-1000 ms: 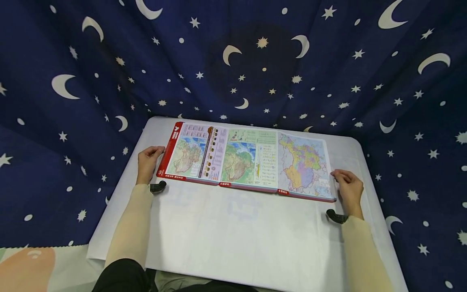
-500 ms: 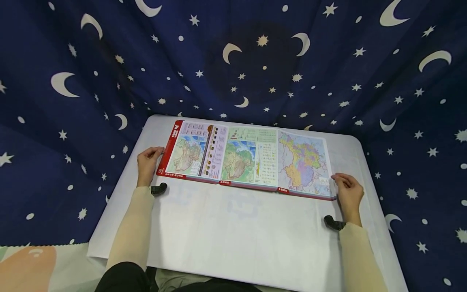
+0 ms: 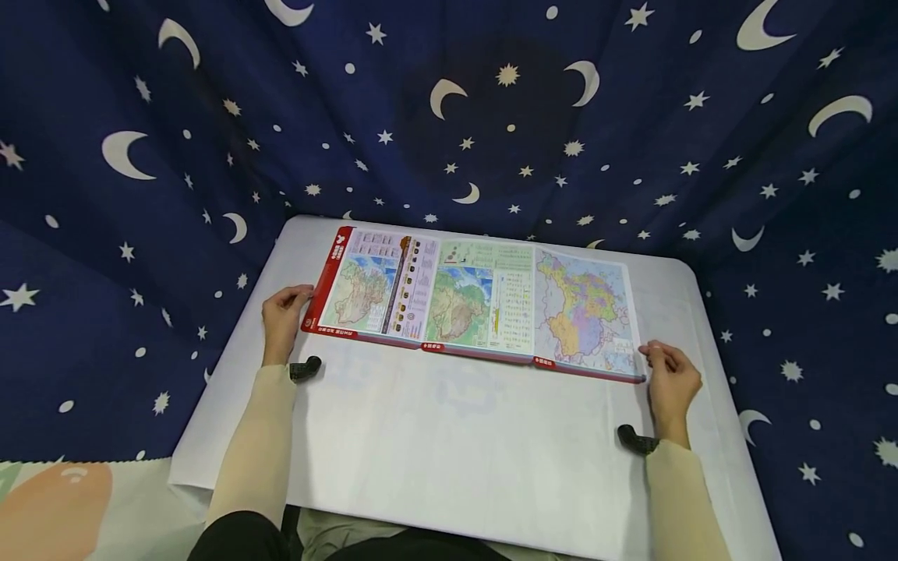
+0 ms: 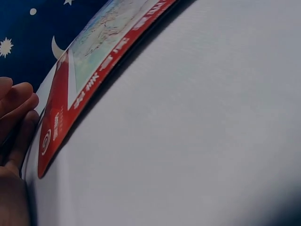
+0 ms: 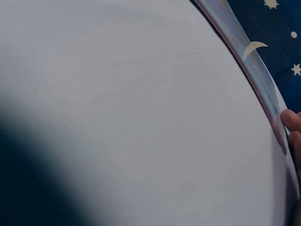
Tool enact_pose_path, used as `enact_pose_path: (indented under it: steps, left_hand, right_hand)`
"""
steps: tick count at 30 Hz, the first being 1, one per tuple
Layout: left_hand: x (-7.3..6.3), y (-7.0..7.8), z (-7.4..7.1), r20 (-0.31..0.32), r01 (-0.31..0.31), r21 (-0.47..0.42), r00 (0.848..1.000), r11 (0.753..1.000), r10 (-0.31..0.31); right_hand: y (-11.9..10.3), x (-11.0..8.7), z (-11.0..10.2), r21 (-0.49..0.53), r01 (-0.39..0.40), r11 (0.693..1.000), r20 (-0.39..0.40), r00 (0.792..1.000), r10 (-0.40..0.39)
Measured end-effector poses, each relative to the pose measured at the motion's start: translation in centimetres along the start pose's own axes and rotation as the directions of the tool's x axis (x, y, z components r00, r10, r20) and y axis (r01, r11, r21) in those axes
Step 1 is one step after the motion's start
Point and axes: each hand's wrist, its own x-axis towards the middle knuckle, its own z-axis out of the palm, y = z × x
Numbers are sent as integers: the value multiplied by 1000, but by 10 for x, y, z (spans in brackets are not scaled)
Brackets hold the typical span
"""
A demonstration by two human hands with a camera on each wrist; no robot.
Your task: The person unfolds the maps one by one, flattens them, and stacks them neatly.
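A fold-out map (image 3: 459, 308) lies spread in three panels across the back of the white table. It has a red margin on the left and along its near edge. My left hand (image 3: 282, 315) pinches the red left edge at about mid-height. In the left wrist view its fingertips (image 4: 32, 101) are right at that edge of the map (image 4: 61, 101). With curled fingers, my right hand (image 3: 672, 383) pinches the right edge a little above the near corner. The right wrist view shows those fingertips (image 5: 290, 120) at the glossy edge of the map (image 5: 254, 70).
White cloth covers the table (image 3: 449, 467), with faint bluish marks in front of the map. A dark blue curtain (image 3: 393, 101) with moons and stars hangs behind and at both sides. Small black wrist cameras (image 3: 305, 368) jut inward from both sleeves.
My right hand has slid along the right edge towards the near corner. The left hand has slipped slightly the same way. The map stays in its place on the table.
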Motion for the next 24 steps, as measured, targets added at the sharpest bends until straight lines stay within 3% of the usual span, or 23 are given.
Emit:
enact_pose_path:
  steps: [4, 8, 13, 17, 24]
  left_hand:
    - [-1, -13, 1, -34, 11, 27, 999, 1000, -10]
    - [-6, -26, 1, -61, -14, 36, 998, 999, 16]
    - [-25, -17, 0, -109, -69, 46, 991, 997, 74]
    - [-40, -7, -2, -115, -97, 35, 988, 995, 101]
    - [-43, -26, -1, -157, -92, 52, 983, 994, 99]
  right_hand:
    - [-13, -12, -3, 3, 53, 999, -1, 999, -53]
    - [-3, -17, -6, -8, 51, 999, -25, 998, -51]
    - [17, -23, -11, -26, 34, 999, -50, 998, -35]
    - [20, -29, -14, -49, 28, 998, -73, 997, -32]
    - [19, -34, -16, -62, 29, 998, -95, 995, -35]
